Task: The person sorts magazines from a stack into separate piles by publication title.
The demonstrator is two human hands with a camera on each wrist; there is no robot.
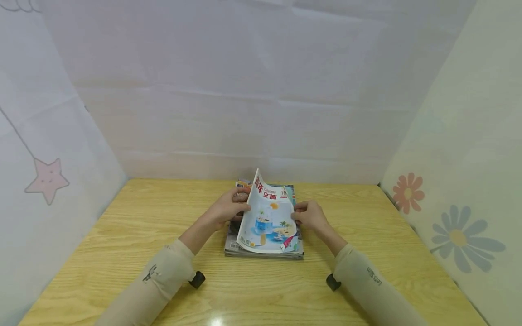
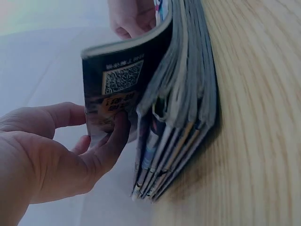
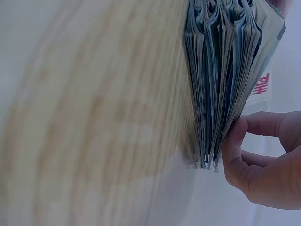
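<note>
Far left, a pink star (image 1: 47, 181) printed on the pale side wall. The bench (image 1: 122, 235), yellow wood grain, runs across below it. Your left sleeve (image 1: 155, 280), beige with dark print, comes in from the near left; a black wrist piece (image 1: 197, 280) at its cuff.

Your left hand (image 1: 223, 209) at the left edge of the top magazine (image 1: 267, 222): fingers narrow, pinching that edge, thumb toward the front cover, other fingers behind. Left wrist view shows a QR code (image 2: 123, 77) on the back cover, beside your fingers.

The top magazine sits over the stack (image 1: 232, 249), near the middle of the bench's width. Its left side is lifted and curved, far left corner highest; cover faces up, with red title, "16", and a beach picture. Stack lies flat, several magazines deep.

Your right hand (image 1: 311, 215) at the magazine's right edge: fingers narrow, thumb and forefinger pinching it. Your right sleeve (image 1: 371, 280) enters from the near right, second black piece (image 1: 333, 281) at its cuff. Right wall: red flower (image 1: 408, 193), then a grey-blue flower (image 1: 465, 237), larger and nearer.
</note>
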